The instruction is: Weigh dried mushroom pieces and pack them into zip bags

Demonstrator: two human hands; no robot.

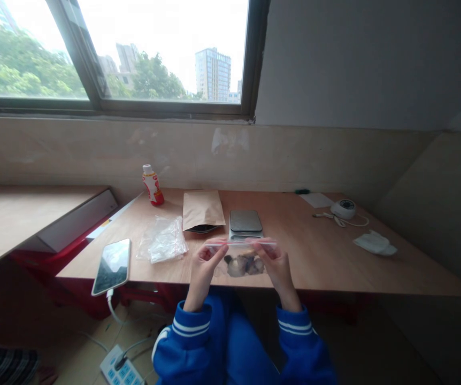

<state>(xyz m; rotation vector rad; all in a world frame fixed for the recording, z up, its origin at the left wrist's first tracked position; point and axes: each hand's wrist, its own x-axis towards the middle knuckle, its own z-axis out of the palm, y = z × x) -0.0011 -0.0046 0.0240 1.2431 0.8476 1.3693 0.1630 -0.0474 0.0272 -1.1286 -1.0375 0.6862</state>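
Observation:
A clear zip-lock bag with a red strip along its top hangs between my hands at the table's front edge. Several brownish, dark and pale pieces lie inside it; their kind I cannot make out. My left hand pinches the bag's top left corner. At the top right corner, my right hand pinches the same strip. Just behind the bag stands a small digital scale with a metal plate, its front partly hidden. A brown paper pouch, its mouth gaping toward me, lies left of the scale.
Clear plastic bags lie left of the pouch, near a red-and-white bottle. A phone on a charging cable sits at the left front edge. On the right are a white dome-shaped device and a crumpled white tissue. A power strip is on the floor.

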